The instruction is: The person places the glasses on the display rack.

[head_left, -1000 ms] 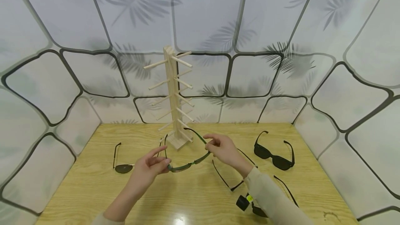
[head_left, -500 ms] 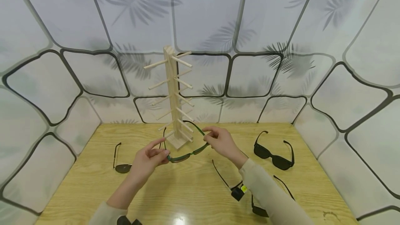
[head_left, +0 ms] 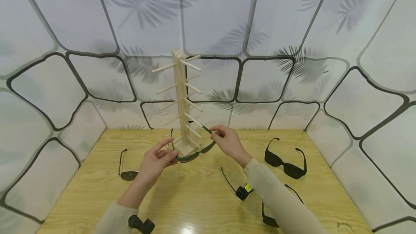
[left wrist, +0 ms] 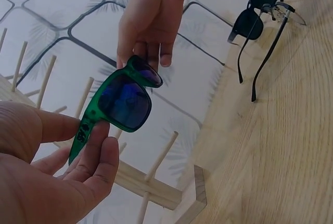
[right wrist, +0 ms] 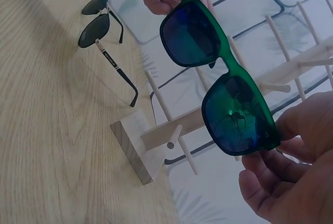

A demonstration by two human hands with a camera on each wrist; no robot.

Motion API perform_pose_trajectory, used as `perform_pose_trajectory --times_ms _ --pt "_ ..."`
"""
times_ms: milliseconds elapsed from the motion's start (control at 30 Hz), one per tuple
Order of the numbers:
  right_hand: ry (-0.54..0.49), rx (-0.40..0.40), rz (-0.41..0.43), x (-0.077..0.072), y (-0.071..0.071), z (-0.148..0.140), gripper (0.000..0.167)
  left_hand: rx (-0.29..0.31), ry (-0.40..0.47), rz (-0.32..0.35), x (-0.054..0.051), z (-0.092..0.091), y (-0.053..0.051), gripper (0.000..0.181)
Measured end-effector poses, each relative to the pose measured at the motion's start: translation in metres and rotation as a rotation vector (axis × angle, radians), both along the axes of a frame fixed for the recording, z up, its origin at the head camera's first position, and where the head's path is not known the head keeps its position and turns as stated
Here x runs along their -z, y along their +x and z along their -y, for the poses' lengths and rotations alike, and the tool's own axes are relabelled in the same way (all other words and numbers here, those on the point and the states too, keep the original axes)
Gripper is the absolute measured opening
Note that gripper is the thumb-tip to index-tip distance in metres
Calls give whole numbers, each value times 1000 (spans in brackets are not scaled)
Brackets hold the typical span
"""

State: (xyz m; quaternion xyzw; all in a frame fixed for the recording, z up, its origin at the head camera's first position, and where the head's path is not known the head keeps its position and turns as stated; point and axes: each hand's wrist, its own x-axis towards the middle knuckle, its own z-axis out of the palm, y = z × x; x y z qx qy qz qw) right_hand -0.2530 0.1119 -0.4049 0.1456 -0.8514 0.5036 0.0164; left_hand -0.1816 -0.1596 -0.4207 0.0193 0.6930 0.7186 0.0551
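Green-framed sunglasses [head_left: 189, 158] with blue-green mirrored lenses are held between both hands, lenses toward me and temples pointing away. My left hand [head_left: 156, 159] pinches the left hinge end; in the left wrist view its thumb and fingers [left wrist: 99, 156] grip the green temple. The right hand [head_left: 229, 143] pinches the opposite end, also seen in the right wrist view at the frame's corner. Just behind stands a wooden peg rack [head_left: 181, 96], upright, its pegs bare. The sunglasses' temples reach either side of its lower pegs; whether they touch a peg I cannot tell.
Dark-lensed sunglasses [head_left: 129, 175] lie at left, partly behind the left forearm. Black sunglasses [head_left: 286, 164] rest at right. Thin-templed glasses [head_left: 229, 180] and another dark pair [head_left: 270, 221] lie partly under the right arm. Patterned walls [head_left: 266, 78] enclose the wooden table [head_left: 195, 198].
Both hands have raised the green sunglasses and moved them forward, closer to the rack's lower pegs. The grip at both ends stays the same.
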Motion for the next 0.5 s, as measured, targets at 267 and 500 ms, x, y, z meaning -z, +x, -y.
perform_pose_trajectory --times_ms 267,500 --pt "-5 20 -22 3 -8 1 28 -31 22 3 1 -7 -8 59" --pt "13 47 -20 4 -14 0 29 -33 28 8 -2 -10 -12 59"
